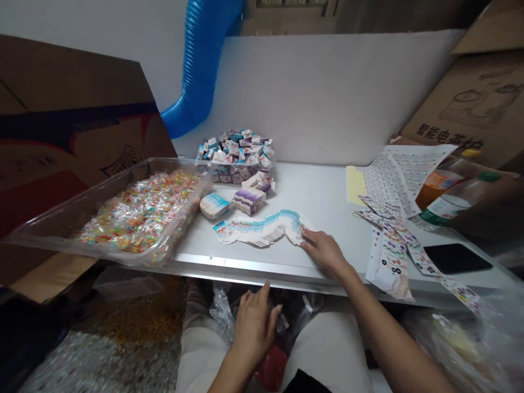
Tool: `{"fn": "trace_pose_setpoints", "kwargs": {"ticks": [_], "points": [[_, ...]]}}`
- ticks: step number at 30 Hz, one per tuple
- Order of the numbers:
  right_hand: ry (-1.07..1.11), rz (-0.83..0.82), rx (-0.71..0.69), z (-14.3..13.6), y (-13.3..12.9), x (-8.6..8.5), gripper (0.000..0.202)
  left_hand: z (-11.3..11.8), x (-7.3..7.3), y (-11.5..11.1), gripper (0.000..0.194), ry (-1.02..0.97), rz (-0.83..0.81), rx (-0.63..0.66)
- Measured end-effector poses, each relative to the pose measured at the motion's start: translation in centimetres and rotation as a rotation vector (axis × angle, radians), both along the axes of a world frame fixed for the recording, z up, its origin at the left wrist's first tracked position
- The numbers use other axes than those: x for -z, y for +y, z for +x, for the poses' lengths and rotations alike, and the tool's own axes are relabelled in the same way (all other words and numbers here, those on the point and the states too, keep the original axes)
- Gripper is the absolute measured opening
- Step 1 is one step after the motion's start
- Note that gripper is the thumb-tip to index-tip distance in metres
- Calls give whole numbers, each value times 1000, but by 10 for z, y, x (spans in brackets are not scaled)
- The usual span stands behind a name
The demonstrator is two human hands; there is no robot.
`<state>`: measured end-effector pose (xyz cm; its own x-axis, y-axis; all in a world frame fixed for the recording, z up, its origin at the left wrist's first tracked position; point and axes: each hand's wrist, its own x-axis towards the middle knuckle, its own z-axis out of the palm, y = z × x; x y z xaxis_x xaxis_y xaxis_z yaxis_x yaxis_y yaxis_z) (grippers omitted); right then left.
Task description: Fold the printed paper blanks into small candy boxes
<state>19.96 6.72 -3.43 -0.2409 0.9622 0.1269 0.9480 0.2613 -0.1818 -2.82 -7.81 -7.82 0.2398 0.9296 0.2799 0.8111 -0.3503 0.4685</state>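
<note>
White desk [319,191] carries a fanned row of flat blue-and-white cartons [265,230]; the right hand [322,248] touches its right end, grip unclear, while the left hand [254,319], loosely open, hangs over the lap [327,349]

Wall or partition [319,103], pale and plain, across the upper centre, its top edge straight. Brown framed panel [291,6], partly cut off, at the top edge. Ribbed blue duct [204,65], descending at upper left. Table [315,185], white top, metal-edged front, across the centre. Printed cartons, brown: one at left [82,131], one at upper right [470,103]. Floor [102,365], speckled grey, lower left. Light: soft, dim towards the corners.
</note>
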Motion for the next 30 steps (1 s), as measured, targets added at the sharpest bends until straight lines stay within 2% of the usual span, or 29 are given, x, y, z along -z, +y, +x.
{"fn": "trace_pose_setpoints", "kwargs": {"ticks": [6, 10, 13, 16, 18, 19, 20, 22, 24, 27, 30], "points": [[-113, 78, 47, -6, -4, -5, 52, 10, -6, 2, 35, -64, 30, 59], [-146, 124, -16, -13, -5, -6, 29, 9, -4, 1, 31, -66, 56, 48], [-132, 180, -9, -14, -13, -13, 30, 5, -2, 1, 29, -82, 90, 23], [72, 390, 63, -21, -35, -29, 28, 5, -10, 3, 39, -108, 193, -14], [356, 477, 37, -32, -58, -42, 22, 8, -22, 6, 60, -121, 276, -70], [494, 417, -8, -39, -70, -48, 20, 9, -28, 8, 72, -124, 300, -101], [607, 283, -46, -46, -81, -52, 19, 10, -34, 9, 79, -124, 328, -108], [762, -28, -80, -58, -99, -55, 22, 10, -40, 12, 74, -90, 311, -62], [874, -266, -63, -64, -106, -51, 22, 7, -39, 13, 68, -50, 270, 14], [1022, -486, -52, -66, -104, -40, 23, 2, -32, 11, 68, -27, 219, 54], [1112, -613, -144, -65, -98, -33, 30, 1, -29, 9, 68, -34, 206, 53]]}}
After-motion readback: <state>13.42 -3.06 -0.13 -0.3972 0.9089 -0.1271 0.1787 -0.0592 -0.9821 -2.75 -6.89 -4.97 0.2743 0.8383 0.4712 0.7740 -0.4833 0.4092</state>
